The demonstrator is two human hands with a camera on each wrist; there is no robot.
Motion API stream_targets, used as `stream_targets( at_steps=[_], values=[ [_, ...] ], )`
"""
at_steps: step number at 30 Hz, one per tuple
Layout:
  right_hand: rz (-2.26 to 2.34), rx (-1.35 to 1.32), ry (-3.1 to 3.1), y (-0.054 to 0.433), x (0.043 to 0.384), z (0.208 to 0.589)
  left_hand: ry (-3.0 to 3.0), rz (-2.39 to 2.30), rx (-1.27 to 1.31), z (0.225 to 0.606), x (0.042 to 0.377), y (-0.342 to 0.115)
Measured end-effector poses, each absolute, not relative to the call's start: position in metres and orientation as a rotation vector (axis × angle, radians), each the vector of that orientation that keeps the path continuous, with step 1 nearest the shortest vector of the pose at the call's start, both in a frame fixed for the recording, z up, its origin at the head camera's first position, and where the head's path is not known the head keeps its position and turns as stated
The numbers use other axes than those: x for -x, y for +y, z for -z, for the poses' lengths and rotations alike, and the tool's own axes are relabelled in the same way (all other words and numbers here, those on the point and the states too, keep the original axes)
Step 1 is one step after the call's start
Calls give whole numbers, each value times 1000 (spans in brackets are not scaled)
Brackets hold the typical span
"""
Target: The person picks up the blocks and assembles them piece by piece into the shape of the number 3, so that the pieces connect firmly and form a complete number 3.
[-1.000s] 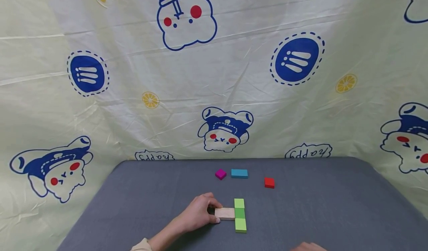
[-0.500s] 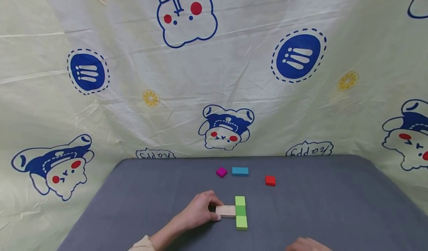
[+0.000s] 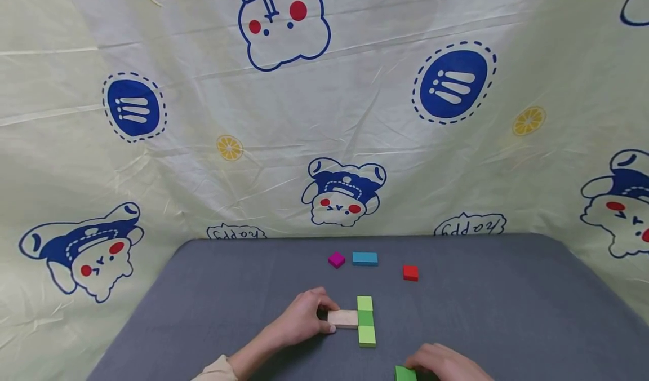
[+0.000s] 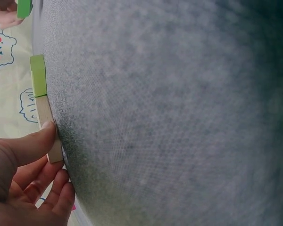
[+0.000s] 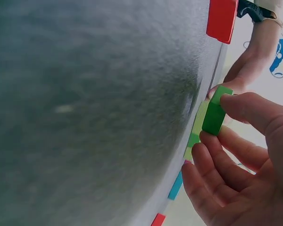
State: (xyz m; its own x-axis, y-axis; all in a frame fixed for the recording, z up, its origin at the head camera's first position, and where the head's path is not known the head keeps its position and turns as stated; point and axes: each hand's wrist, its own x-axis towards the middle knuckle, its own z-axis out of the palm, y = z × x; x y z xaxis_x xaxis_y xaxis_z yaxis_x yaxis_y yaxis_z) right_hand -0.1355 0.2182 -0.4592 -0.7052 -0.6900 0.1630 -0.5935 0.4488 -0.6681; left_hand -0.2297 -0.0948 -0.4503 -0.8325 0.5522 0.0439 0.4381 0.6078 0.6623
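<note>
My left hand (image 3: 304,320) holds the left end of a plain wooden block (image 3: 343,319) between thumb and fingers, flat on the cloth. Against that block's right end lies a row of green blocks: light green (image 3: 364,303) at the far end, darker green (image 3: 365,318) in the middle, light green (image 3: 367,337) nearest. In the left wrist view the thumb presses along the wooden block (image 4: 45,110). My right hand (image 3: 446,362), partly cut off at the bottom edge, pinches another green block (image 5: 214,113) between thumb and fingertips, to the right of the row and nearer.
Farther back on the dark grey cloth (image 3: 243,279) lie a magenta block (image 3: 337,260), a blue oblong block (image 3: 365,259) and a red block (image 3: 410,273). A second red block (image 5: 221,20) shows at the top of the right wrist view. A printed curtain (image 3: 274,189) hangs behind the table.
My right hand has come farther into view from the bottom edge, moving up and left, and a green block in it now shows. My left hand stays on the wooden block.
</note>
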Motion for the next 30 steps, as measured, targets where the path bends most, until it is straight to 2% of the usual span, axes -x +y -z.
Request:
stream_targets(
  at_steps=[5, 18, 30],
  values=[
    [979, 956, 2533, 206, 142, 447, 2667, -1035, -830, 450, 230, -95],
    [886, 914, 2560, 179, 151, 442, 2666, -1022, -821, 449, 230, -94],
    [809, 856, 2571, 182, 188, 511, 2666, -1030, -832, 450, 229, -94]
  ],
)
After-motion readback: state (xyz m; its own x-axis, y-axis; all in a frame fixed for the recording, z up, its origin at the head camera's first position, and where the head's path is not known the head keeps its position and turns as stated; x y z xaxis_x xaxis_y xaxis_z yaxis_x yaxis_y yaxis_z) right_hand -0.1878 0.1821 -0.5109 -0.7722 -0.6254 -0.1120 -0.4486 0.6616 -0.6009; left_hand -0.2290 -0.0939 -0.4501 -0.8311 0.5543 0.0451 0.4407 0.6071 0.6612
